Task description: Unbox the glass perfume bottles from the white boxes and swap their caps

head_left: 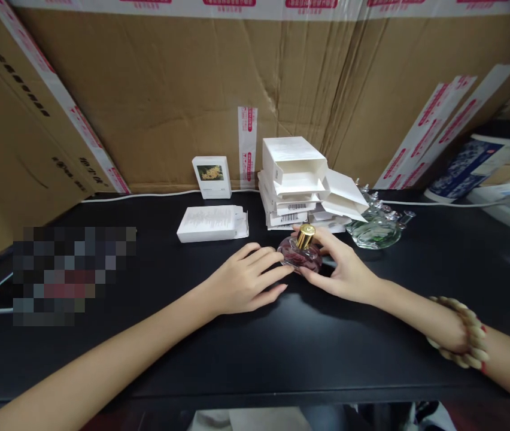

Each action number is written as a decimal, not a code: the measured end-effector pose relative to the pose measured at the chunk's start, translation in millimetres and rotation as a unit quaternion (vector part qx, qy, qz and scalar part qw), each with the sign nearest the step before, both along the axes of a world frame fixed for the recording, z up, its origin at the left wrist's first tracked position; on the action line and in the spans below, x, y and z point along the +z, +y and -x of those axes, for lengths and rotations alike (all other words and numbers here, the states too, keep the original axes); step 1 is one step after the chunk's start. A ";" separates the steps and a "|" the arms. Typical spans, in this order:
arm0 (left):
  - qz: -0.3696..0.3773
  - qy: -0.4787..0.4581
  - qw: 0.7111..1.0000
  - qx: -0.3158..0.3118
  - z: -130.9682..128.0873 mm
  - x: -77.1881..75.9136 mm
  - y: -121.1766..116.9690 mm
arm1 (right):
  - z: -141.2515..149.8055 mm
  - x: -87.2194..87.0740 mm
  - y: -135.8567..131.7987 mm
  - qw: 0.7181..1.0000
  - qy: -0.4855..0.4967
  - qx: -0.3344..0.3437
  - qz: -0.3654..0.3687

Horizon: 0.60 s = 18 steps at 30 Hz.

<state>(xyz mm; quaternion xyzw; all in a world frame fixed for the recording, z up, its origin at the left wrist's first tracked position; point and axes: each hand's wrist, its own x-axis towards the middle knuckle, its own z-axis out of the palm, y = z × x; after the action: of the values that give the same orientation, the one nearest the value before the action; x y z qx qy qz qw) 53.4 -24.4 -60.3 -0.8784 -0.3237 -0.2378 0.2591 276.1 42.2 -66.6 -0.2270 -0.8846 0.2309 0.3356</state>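
A small pinkish glass perfume bottle with a gold cap rests on the black table. My right hand curls around the bottle's right side, fingers touching the cap and body. My left hand lies beside the bottle on its left, fingers stretched out, the tips touching the glass. A bead bracelet circles my right wrist.
A stack of white cartons with open flaps stands behind the bottle. A flat white box lies to the left, a small upright box behind it. Clear greenish glass bottles sit at right. Cardboard walls close the back and left.
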 end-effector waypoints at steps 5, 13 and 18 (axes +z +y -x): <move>-0.014 -0.077 0.996 0.041 1.2 3.3 0.2 | 0.4 1.7 1.1 0.997 0.034 0.063 0.037; 0.156 -0.118 0.979 0.053 -9.5 -2.0 -6.6 | 7.3 6.9 -7.4 0.991 0.131 0.007 0.039; 0.251 -0.169 0.949 0.091 -14.3 -2.9 -8.4 | 7.8 9.7 -11.4 0.990 0.135 -0.045 -0.009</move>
<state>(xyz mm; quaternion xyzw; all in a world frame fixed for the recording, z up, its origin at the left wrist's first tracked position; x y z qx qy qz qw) 67.7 -32.7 -63.2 -0.8285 -0.4910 -0.2690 -0.0079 268.3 30.8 -57.0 -0.2309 -0.8219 0.2364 0.4640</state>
